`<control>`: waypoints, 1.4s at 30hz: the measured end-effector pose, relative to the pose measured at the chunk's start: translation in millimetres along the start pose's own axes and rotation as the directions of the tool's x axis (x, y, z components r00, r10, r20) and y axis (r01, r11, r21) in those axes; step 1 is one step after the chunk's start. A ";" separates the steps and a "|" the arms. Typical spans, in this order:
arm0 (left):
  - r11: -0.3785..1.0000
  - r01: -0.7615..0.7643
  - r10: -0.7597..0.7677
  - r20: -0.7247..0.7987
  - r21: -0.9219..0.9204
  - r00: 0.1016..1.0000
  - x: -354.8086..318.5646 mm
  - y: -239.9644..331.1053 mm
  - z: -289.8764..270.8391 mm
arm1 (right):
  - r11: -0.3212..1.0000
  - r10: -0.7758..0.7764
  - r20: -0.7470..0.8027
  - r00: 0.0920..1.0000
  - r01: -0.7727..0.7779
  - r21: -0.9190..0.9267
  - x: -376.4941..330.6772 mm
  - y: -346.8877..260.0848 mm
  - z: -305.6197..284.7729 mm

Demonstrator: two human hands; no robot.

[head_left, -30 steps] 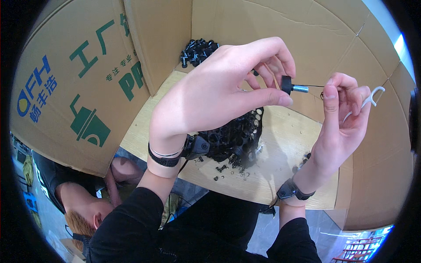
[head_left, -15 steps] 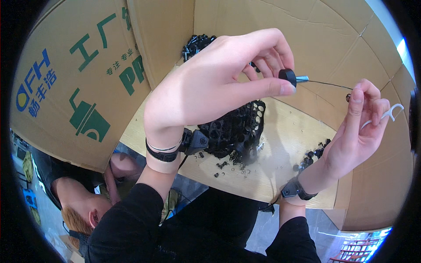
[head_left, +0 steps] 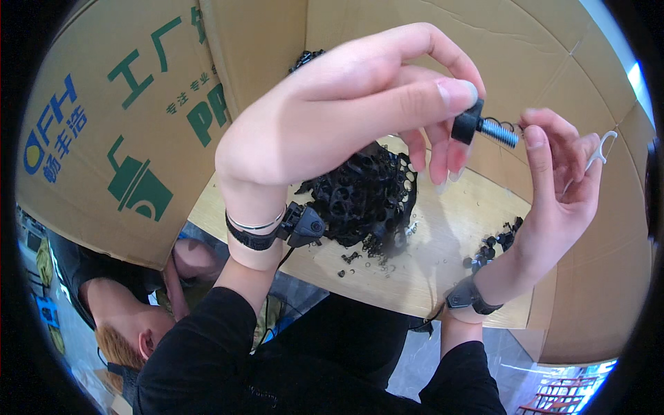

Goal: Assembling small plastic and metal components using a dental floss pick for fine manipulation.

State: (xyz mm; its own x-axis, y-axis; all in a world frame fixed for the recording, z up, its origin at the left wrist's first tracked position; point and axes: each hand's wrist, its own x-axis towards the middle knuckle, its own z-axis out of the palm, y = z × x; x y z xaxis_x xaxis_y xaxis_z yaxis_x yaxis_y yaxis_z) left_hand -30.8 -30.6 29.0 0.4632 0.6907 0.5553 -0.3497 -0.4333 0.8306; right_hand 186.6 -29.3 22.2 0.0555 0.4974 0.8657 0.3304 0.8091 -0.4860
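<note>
My left hand [head_left: 353, 114] pinches a black-headed screw [head_left: 467, 123], a thick round black head with a silver threaded shank pointing toward my right hand. Beside the shank a thin black curly strand [head_left: 508, 125] runs to the fingertips of my right hand [head_left: 564, 162], whose thumb and forefinger are closed on its end. A white plastic pick with a forked, floss-pick-like end [head_left: 603, 149] is tucked in the other fingers of that hand. Below on the table lies a heap of black perforated, web-like scrap [head_left: 360, 197], partly hidden by my left wrist.
More black-headed screws [head_left: 494, 249] lie by my right wrist, and another pile [head_left: 304, 61] sits at the back. Small bits and rings dot the wooden table [head_left: 443, 228]. Cardboard walls [head_left: 429, 28] stand around it. Another person [head_left: 131, 304] is at lower left.
My left hand has turned the screw so its shank shows at full length. The strand, earlier stretched nearly straight, now curls beside the shank, and my right hand has come closer to it.
</note>
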 end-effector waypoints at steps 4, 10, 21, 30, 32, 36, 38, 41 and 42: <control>1.000 0.018 -0.018 -0.005 0.006 1.000 -0.8 -5.2 2.9 | 0.982 -0.122 0.111 0.986 0.103 0.160 -3.8 -6.7 14.1; 0.992 0.073 -0.067 0.062 -0.100 0.996 1.7 -7.5 10.4 | 0.962 -0.159 0.066 0.985 0.140 0.232 -9.1 -4.7 14.6; 0.994 0.072 -0.066 0.075 -0.079 0.995 2.8 -5.0 9.1 | 0.964 -0.220 0.113 0.969 0.199 0.174 -6.1 -3.7 13.5; 0.858 -0.232 0.371 -0.242 0.458 0.896 13.2 2.5 25.7 | 0.974 -0.222 0.108 0.969 0.216 0.068 -6.0 2.4 21.0; 0.734 -0.255 0.436 -0.148 0.629 0.888 15.1 -13.1 4.5 | 0.974 -0.216 0.097 0.971 0.208 0.084 -6.8 2.4 23.5; 0.650 -0.260 0.380 -0.009 0.714 0.925 14.5 -11.2 0.3 | 0.978 -0.182 -0.056 0.982 0.186 0.093 -3.4 -0.6 21.9; 0.691 -0.259 0.359 -0.009 0.675 0.933 13.6 -10.0 2.8 | 0.989 -0.131 -0.135 0.982 0.139 0.049 -0.3 -2.7 17.6; 0.815 -0.234 0.316 -0.068 0.530 0.946 7.1 -12.5 5.9 | 0.984 -0.155 -0.114 0.981 0.164 0.069 0.7 -2.9 14.8; 0.890 -0.218 0.285 -0.115 0.400 0.952 6.6 -14.7 6.3 | 0.984 -0.155 -0.113 0.981 0.163 0.070 0.4 -2.5 13.8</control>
State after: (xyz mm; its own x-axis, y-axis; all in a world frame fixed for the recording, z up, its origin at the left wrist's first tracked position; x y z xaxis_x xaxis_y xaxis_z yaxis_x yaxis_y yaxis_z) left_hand -17.6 -23.4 20.7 0.2472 0.6004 0.7605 -0.0863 -0.7681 0.6345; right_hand 172.7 -26.8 22.1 0.1100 0.3274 0.9384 0.2682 0.8994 -0.3453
